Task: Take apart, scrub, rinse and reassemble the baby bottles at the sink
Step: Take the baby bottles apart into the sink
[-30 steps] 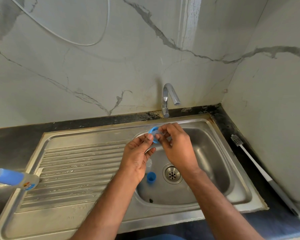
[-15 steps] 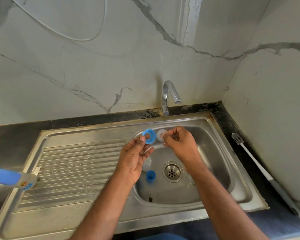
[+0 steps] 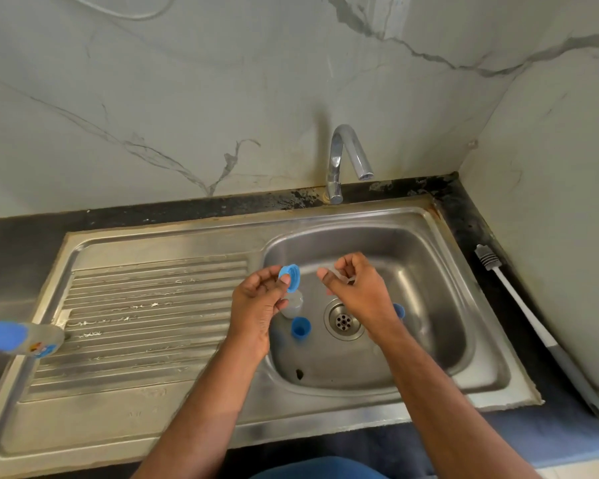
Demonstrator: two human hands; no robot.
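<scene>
Over the sink basin, nearest the front edge, both forearms reach in: the left hand pinches a blue screw ring between thumb and fingertips, and the right hand has its fingers curled round a clear teat, the two parts held apart. This looks like the take-apart step, with scrubbing not yet begun. Below the hands, on the basin floor by the drain, lie a clear bottle part and a blue cap; another blue piece peeks out behind the right wrist. Next, I judge, these parts go down and the bottle brush on the right-hand surface is fetched. On the draining board's left edge lies a capped bottle; its label is too blurred to read.
</scene>
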